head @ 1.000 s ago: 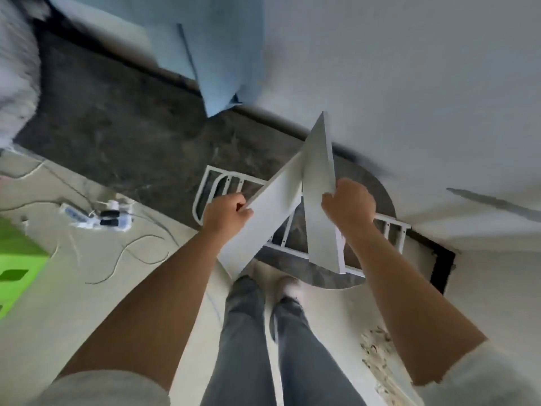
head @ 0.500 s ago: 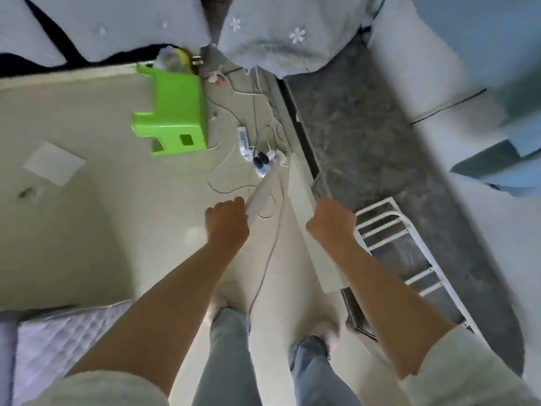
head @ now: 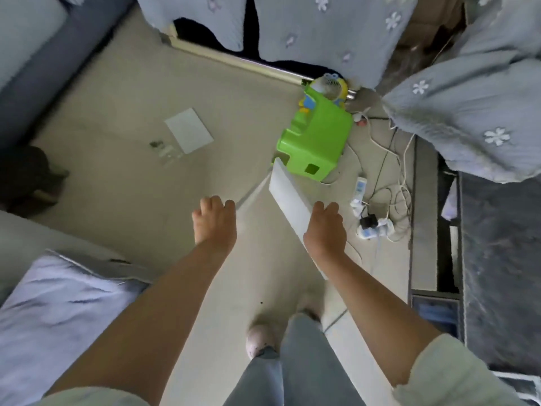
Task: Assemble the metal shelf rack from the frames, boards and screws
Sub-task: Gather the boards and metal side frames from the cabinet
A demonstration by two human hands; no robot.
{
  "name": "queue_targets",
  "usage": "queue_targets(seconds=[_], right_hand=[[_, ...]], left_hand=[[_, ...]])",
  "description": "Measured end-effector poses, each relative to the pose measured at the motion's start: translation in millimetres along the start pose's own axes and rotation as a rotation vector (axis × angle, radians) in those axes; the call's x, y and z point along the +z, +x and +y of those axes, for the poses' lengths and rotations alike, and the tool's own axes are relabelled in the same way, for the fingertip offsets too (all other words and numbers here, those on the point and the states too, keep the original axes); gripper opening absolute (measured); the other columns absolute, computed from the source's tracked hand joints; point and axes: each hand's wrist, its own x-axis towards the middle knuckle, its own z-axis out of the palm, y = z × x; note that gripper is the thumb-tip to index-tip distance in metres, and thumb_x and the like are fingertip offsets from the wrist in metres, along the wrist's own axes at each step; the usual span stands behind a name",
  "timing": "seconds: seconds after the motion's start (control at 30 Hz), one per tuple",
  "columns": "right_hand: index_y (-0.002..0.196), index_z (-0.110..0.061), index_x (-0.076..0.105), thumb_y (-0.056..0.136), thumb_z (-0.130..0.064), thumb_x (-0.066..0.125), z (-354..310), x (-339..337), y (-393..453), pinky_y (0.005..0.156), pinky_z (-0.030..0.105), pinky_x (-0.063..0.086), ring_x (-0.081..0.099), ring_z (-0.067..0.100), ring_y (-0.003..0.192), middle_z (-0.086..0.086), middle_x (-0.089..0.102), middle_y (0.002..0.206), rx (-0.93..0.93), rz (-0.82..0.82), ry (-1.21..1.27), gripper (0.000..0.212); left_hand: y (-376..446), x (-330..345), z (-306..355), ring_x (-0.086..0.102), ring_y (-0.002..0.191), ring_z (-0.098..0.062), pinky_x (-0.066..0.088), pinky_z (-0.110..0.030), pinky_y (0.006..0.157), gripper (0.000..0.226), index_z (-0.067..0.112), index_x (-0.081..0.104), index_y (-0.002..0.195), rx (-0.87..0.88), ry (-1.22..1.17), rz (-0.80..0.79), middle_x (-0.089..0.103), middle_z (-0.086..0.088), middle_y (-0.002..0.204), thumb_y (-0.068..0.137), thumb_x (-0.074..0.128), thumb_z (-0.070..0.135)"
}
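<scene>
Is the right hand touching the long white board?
Touching. The head view shows the right hand wrapped over the edge of the long white board, fingers curled on it with no gap.

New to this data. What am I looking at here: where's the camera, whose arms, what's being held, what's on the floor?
There is no robot: a person wears one wide-angle camera on the head, looking down at their own arms, legs and the floor. That is the only view.

The left hand grips one white shelf board, seen nearly edge-on. The right hand grips a second white board that points away toward a green plastic stool.

On the pale floor lie a white sheet or panel, a small clear bag with dark bits inside (likely screws, too blurred to confirm) and, on the right, a power strip with tangled cables. Flowered grey bedding hangs at the top and right.
</scene>
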Motion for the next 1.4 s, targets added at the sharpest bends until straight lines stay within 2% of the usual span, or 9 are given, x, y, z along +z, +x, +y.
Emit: queue_targets(seconds=[0.1,0.3,0.5,0.73,0.87,0.97,1.13,1.3,1.4], right_hand=[[0.122,-0.006,0.039,0.088,-0.002,0.046,-43.9,-7.7,51.4,0.083,0.033,0.046,0.048,0.029,0.11,0.015,0.041,0.123,-0.106,0.006,-0.064,0.035],[0.123,-0.006,0.039,0.092,-0.005,0.043,-128.6,-29.9,164.6,0.083,0.033,0.046,0.05,0.028,0.109,0.014,0.044,0.122,-0.294,-0.058,-0.165,0.031],[0.118,-0.006,0.042,0.091,-0.005,0.044,-229.7,-56.3,266.5,0.083,0.035,0.047,0.053,0.029,0.108,0.013,0.047,0.119,-0.408,-0.087,-0.243,0.027],[0.122,-0.005,0.036,0.087,-0.006,0.052,-355.6,-59.5,379.5,0.084,0.033,0.045,0.052,0.03,0.107,0.014,0.044,0.12,-0.427,-0.162,-0.257,0.039],[0.121,-0.004,0.037,0.088,-0.007,0.051,-415.9,-45.9,436.6,0.084,0.034,0.045,0.053,0.031,0.107,0.015,0.046,0.119,-0.403,-0.206,-0.234,0.036],[0.12,-0.004,0.039,0.09,-0.011,0.051,-446.5,-34.0,482.3,0.086,0.036,0.044,0.054,0.032,0.108,0.016,0.047,0.118,-0.372,-0.219,-0.204,0.033],[0.118,-0.005,0.038,0.092,-0.013,0.046,-476.2,2.3,566.6,0.083,0.033,0.043,0.054,0.03,0.106,0.014,0.049,0.116,-0.373,-0.267,-0.223,0.029],[0.114,-0.003,0.041,0.094,-0.014,0.044,-495.1,54.2,652.0,0.079,0.033,0.041,0.053,0.031,0.103,0.015,0.051,0.112,-0.367,-0.274,-0.183,0.023],[0.11,-0.001,0.043,0.093,-0.012,0.045,-497.6,95.5,695.2,0.076,0.035,0.04,0.053,0.034,0.099,0.016,0.052,0.109,-0.352,-0.243,-0.139,0.02]], left_hand=[[45.7,-3.3,-36.3,0.039,0.116,-0.029,0.046,-0.034,0.075,0.029,0.012,0.042,0.125,-0.088,-0.089,-0.064,0.04,-0.012,0.123,0.095,0.044,0.012],[143.1,-22.0,-97.3,0.04,0.114,-0.028,0.048,-0.033,0.074,0.028,0.014,0.041,0.124,-0.275,-0.135,-0.137,0.037,-0.012,0.122,0.097,0.041,0.014],[240.0,-51.1,-161.7,0.038,0.115,-0.026,0.048,-0.032,0.074,0.031,0.015,0.038,0.127,-0.389,-0.148,-0.163,0.033,-0.011,0.124,0.097,0.043,0.016],[364.5,-58.0,-241.0,0.037,0.114,-0.027,0.048,-0.032,0.077,0.033,0.014,0.039,0.127,-0.448,-0.264,-0.172,0.031,-0.012,0.124,0.094,0.046,0.012],[438.7,-53.1,-276.3,0.037,0.113,-0.027,0.047,-0.029,0.074,0.033,0.015,0.038,0.126,-0.434,-0.306,-0.187,0.03,-0.012,0.124,0.094,0.046,0.012],[498.6,-42.8,-292.3,0.039,0.111,-0.027,0.045,-0.029,0.069,0.034,0.015,0.039,0.125,-0.447,-0.348,-0.201,0.032,-0.012,0.122,0.094,0.048,0.009],[596.8,-10.7,-297.9,0.042,0.11,-0.029,0.048,-0.032,0.075,0.032,0.015,0.039,0.127,-0.448,-0.382,-0.266,0.035,-0.014,0.124,0.096,0.045,0.012],[691.4,49.8,-291.0,0.043,0.116,-0.033,0.05,-0.035,0.081,0.032,0.012,0.037,0.128,-0.487,-0.424,-0.308,0.035,-0.019,0.131,0.097,0.043,0.011],[739.2,96.0,-285.5,0.049,0.11,-0.034,0.048,-0.038,0.076,0.028,0.01,0.04,0.125,-0.5,-0.501,-0.298,0.042,-0.018,0.123,0.097,0.041,0.013]])
